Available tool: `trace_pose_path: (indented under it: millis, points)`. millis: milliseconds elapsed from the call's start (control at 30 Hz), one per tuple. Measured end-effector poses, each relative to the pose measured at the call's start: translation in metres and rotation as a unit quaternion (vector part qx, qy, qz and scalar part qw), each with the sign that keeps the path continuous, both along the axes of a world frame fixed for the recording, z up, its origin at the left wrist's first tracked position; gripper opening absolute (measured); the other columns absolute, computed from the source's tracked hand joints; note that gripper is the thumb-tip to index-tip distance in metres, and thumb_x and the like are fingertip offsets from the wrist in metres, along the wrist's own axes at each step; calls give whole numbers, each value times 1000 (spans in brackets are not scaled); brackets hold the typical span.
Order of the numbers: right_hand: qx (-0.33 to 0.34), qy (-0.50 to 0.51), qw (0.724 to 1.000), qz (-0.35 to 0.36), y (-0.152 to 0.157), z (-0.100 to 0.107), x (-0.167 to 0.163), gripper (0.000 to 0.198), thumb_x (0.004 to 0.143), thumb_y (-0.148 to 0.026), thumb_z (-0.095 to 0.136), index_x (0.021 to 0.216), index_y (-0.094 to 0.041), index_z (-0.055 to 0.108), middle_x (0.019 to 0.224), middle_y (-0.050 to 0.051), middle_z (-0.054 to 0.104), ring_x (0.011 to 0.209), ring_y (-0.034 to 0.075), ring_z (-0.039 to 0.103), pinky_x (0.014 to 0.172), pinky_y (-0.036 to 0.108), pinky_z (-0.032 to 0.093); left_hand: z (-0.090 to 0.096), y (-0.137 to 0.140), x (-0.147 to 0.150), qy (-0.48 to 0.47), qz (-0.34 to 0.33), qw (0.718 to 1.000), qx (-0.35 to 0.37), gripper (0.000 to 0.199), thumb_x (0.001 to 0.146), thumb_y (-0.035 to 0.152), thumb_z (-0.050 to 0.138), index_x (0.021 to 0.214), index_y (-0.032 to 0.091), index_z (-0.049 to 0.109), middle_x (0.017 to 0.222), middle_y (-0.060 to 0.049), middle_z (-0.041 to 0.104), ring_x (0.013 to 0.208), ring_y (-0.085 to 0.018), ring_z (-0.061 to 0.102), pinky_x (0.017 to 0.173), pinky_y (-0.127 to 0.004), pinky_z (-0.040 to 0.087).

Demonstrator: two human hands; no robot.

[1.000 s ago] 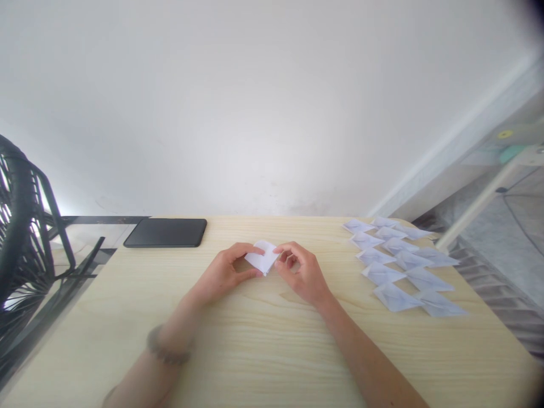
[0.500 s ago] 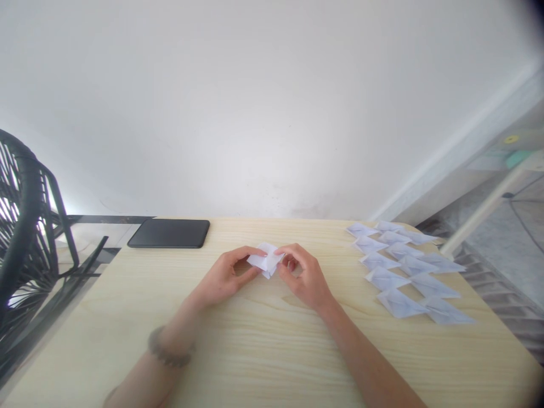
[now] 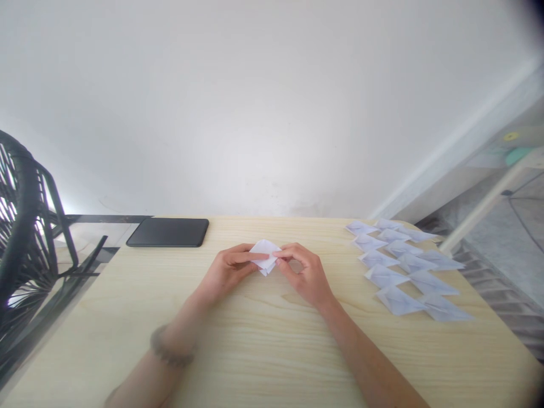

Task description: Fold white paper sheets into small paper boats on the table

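A small sheet of white folded paper [image 3: 264, 248] is held between my hands, above the middle of the table [image 3: 263, 351]. My left hand [image 3: 225, 271] grips its left side, with the index finger lying across the front and the thumb below. On the right edge, my right hand [image 3: 304, 272] pinches the paper between thumb and index finger. The paper has a rounded top and a point at the bottom, where layers show. Part of it is hidden behind my fingers.
Several folded white paper pieces [image 3: 399, 300] lie in rows at the table's right side. A black phone [image 3: 169, 233] rests at the back left. A dark woven chair [image 3: 25, 187] stands left of the table, and a white wall [image 3: 272, 113] rises behind it.
The upper flaps of the paper have come together into a smoother, rounded shape. My left index finger has stretched across its front, and my right fingers have closed in on its edge.
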State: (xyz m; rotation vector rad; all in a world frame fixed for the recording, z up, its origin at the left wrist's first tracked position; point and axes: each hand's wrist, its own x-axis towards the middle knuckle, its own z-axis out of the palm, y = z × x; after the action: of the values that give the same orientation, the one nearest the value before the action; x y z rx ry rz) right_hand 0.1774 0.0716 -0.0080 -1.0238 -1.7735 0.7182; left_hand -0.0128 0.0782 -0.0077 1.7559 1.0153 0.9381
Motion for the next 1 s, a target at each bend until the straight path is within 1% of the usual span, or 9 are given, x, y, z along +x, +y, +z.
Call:
trace_pose_path:
  millis: [100,233,300,400,500,700,833,1000]
  points:
    - [-7,7,1000,7,1,-1,0,16,77,-17,51,87,-20,64,86,4,62,78,13,58,70,25,46,-3,0,1,-31,8,999,-18,21,76,23,58,94,20,67,105,-6,61,92,-19,58,77,-24,45]
    - [-27,22,999,25,1,-3,0,15,77,-19,51,88,-20,62,89,4,61,75,12,58,67,24,47,-4,0,1,-71,23,996,-49,26,74,24,59,99,19,65,107,-6,61,95,-20,57,80,-26,46]
    - [-40,27,998,28,1,-4,0,14,77,-21,52,87,-20,61,88,4,61,72,12,58,66,24,47,-3,0,0,-68,22,996,-48,25,75,24,58,98,19,65,107,-6,61,94,-20,57,79,-26,46]
    - [-68,29,997,23,1,-5,1,12,76,-25,55,85,-19,60,82,3,62,67,12,59,64,24,47,-1,-1,-1,-46,12,998,-42,21,76,24,57,92,18,68,104,-7,62,91,-20,58,76,-24,45]
    - [-91,25,995,20,1,-6,1,13,76,-29,56,81,-18,60,77,2,63,69,13,59,65,24,46,1,0,0,-56,15,997,-59,19,75,25,58,89,18,69,100,-6,64,88,-19,58,74,-23,44]
    - [-96,11,995,12,1,-5,1,15,80,-30,51,77,-17,58,75,2,61,71,13,58,65,23,44,5,0,2,-66,23,989,-129,18,74,28,60,80,15,70,85,-4,68,81,-18,58,73,-23,43]
    - [-92,5,996,3,0,-3,0,15,81,-29,48,75,-17,56,73,2,60,70,13,57,66,23,44,7,-1,6,-73,27,983,-165,20,72,30,61,82,14,69,85,-4,69,80,-18,59,73,-24,44]
    - [-97,-2,995,-8,0,-4,-1,14,81,-27,47,75,-17,55,73,2,60,68,13,57,63,22,44,7,-2,11,-86,59,977,-187,22,71,32,62,82,14,68,84,-5,69,77,-18,61,70,-24,45]
